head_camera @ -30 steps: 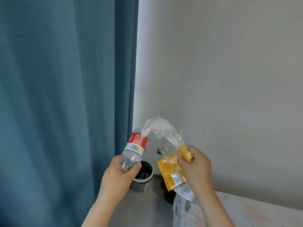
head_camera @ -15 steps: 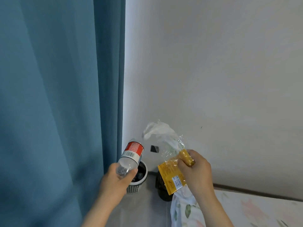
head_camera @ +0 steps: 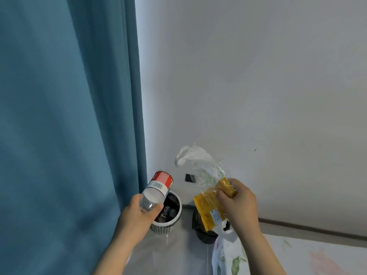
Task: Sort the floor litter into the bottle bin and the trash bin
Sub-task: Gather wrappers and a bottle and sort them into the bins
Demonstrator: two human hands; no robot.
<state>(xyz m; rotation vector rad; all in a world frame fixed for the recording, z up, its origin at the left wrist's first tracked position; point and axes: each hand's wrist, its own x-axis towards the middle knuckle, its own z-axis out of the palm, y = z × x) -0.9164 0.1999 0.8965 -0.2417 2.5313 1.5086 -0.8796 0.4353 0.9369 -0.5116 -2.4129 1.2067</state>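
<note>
Two hands: left hand [head_camera: 135,215], right hand [head_camera: 237,203]. One bottle [head_camera: 158,187]. Two bins: white bin [head_camera: 160,229], black bin [head_camera: 204,236]. One yellow wrapper [head_camera: 206,209]. One clear bag [head_camera: 198,165]. One curtain [head_camera: 69,116]. One dark wall patch [head_camera: 189,178].

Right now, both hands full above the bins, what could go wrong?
The left hand grips the bottle by one end, tilted over the white bin, which holds items; it could glance off the rim. The right hand pinches a loose yellow wrapper and clear film; pieces may miss the half-hidden dark bin.
</note>
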